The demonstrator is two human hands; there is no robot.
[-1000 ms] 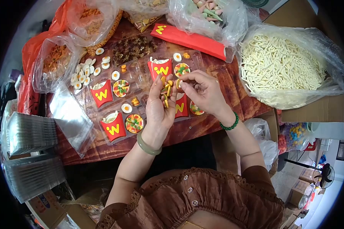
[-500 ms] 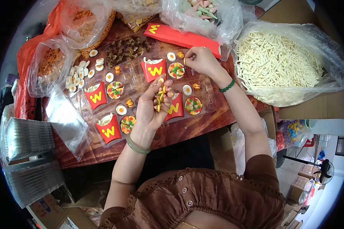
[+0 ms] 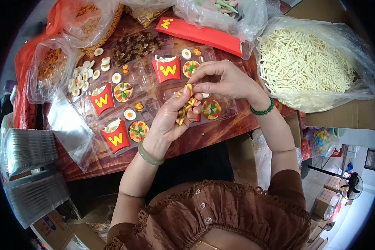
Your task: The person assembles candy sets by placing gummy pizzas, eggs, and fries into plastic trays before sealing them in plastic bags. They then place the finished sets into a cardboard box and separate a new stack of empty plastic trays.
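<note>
I read this as the picking step: my right hand (image 3: pixel 227 81) is pinching one small yellow candy (image 3: pixel 189 87) off the little heap of candies (image 3: pixel 186 109) cupped in my left hand (image 3: pixel 171 118). The right thumb and forefinger are closed together on that one piece; the left fingers curl loosely round the heap, not fully shut. Both hands hover just above the nearest clear tray (image 3: pixel 227 109), beside its pizza candy (image 3: pixel 211 108).

The next move, as I judge it, calls for a steady carry to a small free pocket in a tray — and a clean release without tipping the left palm.

The candies look small, glossy and soft, yellow and orange, some curved like rings; they would likely stick together. Other trays to the left hold red fry boxes (image 3: pixel 117 138), egg candies (image 3: pixel 129 114) and more pizza pieces — a bag of white strips (image 3: pixel 308 62) sits well apart on the right.
</note>
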